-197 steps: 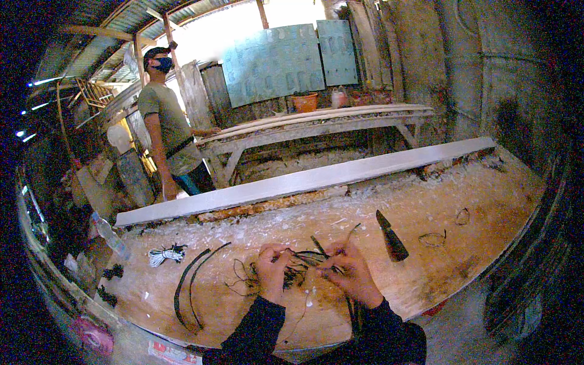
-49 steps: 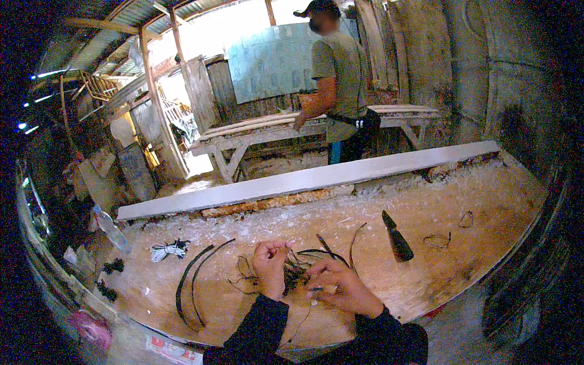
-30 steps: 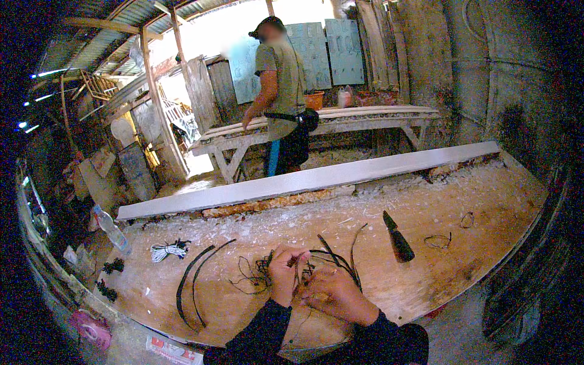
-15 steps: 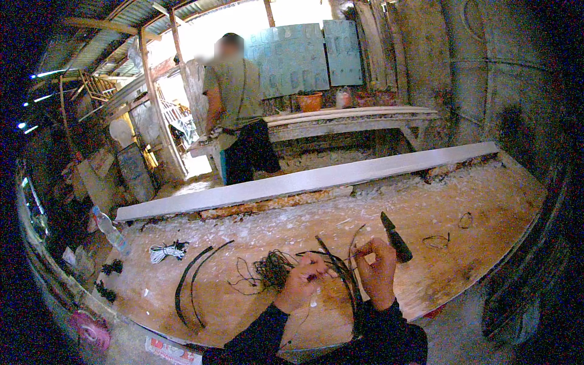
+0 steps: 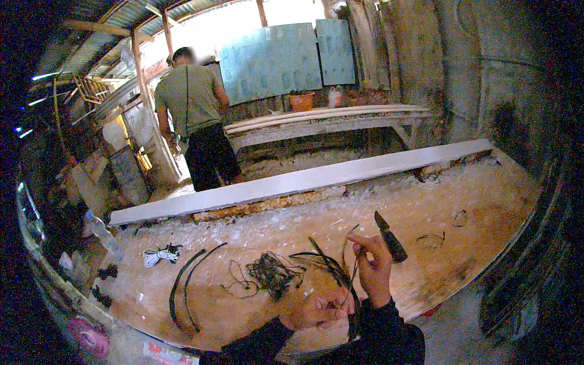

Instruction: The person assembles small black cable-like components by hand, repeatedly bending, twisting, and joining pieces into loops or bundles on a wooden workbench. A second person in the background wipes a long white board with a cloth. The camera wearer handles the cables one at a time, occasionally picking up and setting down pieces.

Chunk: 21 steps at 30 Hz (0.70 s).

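My right hand [image 5: 375, 269] is pinched around a thin dark cord [image 5: 345, 252] that curves up past its fingertips. Lower and to its left, my left hand [image 5: 319, 309] is closed beside a bundle of long black strips [image 5: 331, 264]; what its fingers grip is blurred. The strips run down between my hands toward my right sleeve. A tangled heap of dark thin cord [image 5: 275, 274] lies left of them. Just right of my right hand rests a dark knife [image 5: 390, 237], its pointed end away from me. Two curved black strips [image 5: 181, 286] lie farther left.
A white-topped beam [image 5: 298, 182] runs along the back of the wooden table [image 5: 243, 322]. On the left are a white cord bundle [image 5: 161, 256] and a plastic bottle [image 5: 102, 234]; small cord loops [image 5: 433, 239] lie right. Beyond, a person [image 5: 191, 109] stands by a bench [image 5: 328, 125].
My left hand has moved down and right, away from the tangled cord, toward the black strips. My right hand stays near the knife, index finger raised more. The other person has moved left and turned.
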### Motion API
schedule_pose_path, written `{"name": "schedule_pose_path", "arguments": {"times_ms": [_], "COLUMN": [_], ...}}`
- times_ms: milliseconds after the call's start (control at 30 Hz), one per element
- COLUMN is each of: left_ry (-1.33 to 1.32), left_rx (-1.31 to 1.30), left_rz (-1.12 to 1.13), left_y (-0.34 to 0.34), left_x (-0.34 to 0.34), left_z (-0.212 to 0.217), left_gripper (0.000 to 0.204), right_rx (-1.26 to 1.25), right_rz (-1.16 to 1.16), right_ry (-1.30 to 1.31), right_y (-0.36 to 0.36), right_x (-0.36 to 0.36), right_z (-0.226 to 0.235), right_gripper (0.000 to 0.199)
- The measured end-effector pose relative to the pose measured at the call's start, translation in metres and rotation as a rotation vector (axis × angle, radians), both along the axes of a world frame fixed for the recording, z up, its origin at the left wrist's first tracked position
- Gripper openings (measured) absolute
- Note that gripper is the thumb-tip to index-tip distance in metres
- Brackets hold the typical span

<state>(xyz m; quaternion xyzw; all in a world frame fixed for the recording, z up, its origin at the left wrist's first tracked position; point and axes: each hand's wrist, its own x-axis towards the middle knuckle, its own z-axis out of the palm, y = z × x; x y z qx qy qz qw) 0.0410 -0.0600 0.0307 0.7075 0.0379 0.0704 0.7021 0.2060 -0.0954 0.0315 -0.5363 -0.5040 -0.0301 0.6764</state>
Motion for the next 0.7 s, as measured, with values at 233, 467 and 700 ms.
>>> {"name": "schedule_pose_path", "arguments": {"times_ms": [233, 467, 700], "left_ry": [-0.157, -0.359, -0.323], "left_rx": [-0.066, 0.409, 0.430], "left_rz": [0.168, 0.943, 1.301], "left_y": [0.033, 0.053, 0.067], "left_x": [-0.005, -0.007, -0.014], "left_z": [-0.036, -0.028, -0.029], "left_gripper": [0.015, 0.010, 0.007], "right_rx": [-0.043, -0.037, -0.241], "right_rz": [0.029, 0.097, 0.408], "right_ry": [0.072, 0.088, 0.027], "right_y": [0.001, 0.002, 0.000], "right_x": [0.002, 0.009, -0.006], "right_z": [-0.002, -0.005, -0.005], "right_gripper": [0.009, 0.010, 0.011]}}
